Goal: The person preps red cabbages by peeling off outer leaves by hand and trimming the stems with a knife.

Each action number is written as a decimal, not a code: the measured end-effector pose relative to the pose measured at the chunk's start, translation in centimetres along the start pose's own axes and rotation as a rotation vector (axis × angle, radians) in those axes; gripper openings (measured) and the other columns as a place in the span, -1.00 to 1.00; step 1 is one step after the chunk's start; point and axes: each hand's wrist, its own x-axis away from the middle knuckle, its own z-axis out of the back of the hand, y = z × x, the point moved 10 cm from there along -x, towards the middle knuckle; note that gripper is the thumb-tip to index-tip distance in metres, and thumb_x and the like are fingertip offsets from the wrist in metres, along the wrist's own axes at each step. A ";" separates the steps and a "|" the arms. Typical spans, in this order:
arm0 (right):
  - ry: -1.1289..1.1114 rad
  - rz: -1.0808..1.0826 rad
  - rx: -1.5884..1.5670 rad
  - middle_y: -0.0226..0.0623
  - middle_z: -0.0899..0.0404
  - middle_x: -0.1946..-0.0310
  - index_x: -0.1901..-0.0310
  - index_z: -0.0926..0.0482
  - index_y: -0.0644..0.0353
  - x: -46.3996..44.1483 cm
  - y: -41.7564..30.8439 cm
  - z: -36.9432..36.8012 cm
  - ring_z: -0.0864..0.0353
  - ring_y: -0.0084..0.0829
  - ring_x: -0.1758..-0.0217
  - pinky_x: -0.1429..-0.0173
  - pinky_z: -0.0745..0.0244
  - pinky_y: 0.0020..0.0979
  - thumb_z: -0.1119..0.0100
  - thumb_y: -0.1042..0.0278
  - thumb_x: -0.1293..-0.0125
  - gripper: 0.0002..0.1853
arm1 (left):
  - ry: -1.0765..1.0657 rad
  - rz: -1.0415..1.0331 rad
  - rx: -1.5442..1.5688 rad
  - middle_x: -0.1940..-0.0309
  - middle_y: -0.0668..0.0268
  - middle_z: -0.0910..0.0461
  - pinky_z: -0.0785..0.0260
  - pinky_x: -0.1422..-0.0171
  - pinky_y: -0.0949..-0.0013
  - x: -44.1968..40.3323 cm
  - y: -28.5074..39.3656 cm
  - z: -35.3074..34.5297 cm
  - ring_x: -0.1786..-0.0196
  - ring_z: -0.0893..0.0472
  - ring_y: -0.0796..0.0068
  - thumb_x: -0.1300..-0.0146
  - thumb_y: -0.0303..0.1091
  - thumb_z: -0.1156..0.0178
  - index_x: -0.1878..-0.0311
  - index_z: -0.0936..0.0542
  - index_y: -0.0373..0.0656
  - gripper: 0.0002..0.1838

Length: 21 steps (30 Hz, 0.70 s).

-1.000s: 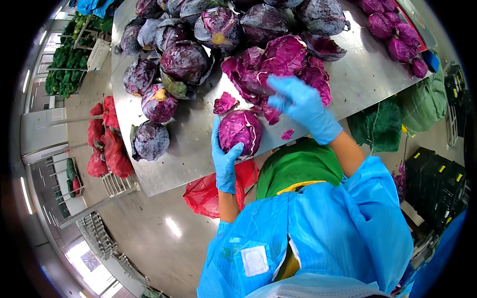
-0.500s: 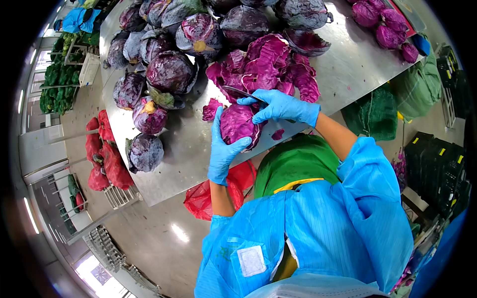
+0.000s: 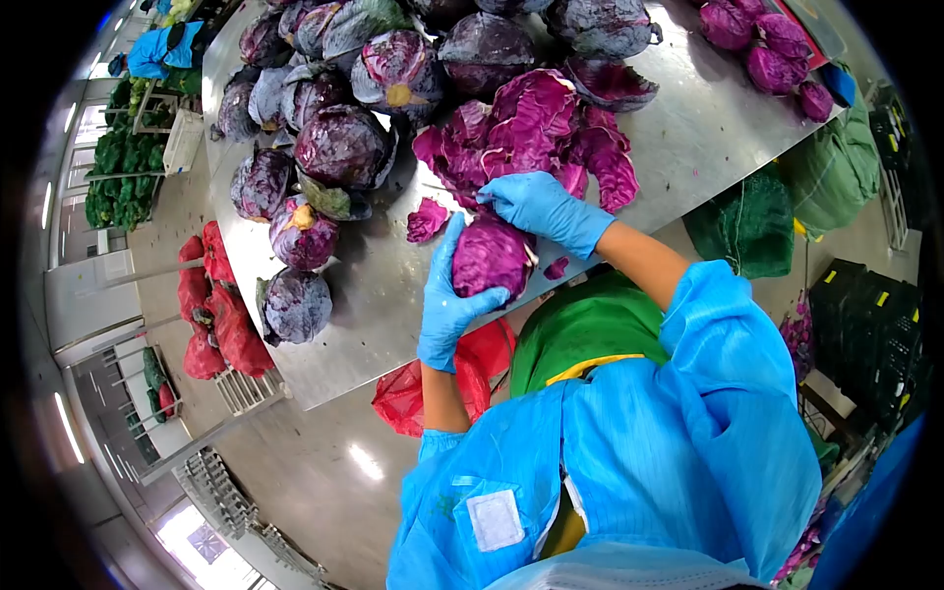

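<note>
The left hand's (image 3: 450,313) fingers wrap a stripped red cabbage (image 3: 489,264), the right hand's (image 3: 546,208) curl, contents hidden, with stripped heads (image 3: 770,71) at two o'clock, unstripped heads (image 3: 340,147) remaining at eleven.

Cabbage (image 3: 490,265) at front of table (image 3: 379,320), loose leaves (image 3: 531,120) behind it, heaped cabbages (image 3: 342,147) to the left

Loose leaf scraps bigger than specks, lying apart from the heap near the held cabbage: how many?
2: one scrap at upper left of the cabbage, another scrap right of it. The right hand may hide more.
</note>
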 end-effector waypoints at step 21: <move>-0.077 0.567 0.236 -0.26 -0.56 0.37 -0.17 -0.45 0.23 0.3 -7.7 2.1 -0.65 -0.31 0.36 0.47 -0.53 -0.31 -0.16 0.16 -0.28 -0.52 | 0.232 0.085 0.171 -0.32 0.17 -0.32 -0.28 -0.43 0.25 0.3 -1.8 1.6 -0.30 -0.41 0.34 0.08 -0.35 -0.58 -0.47 -0.23 -0.19 0.02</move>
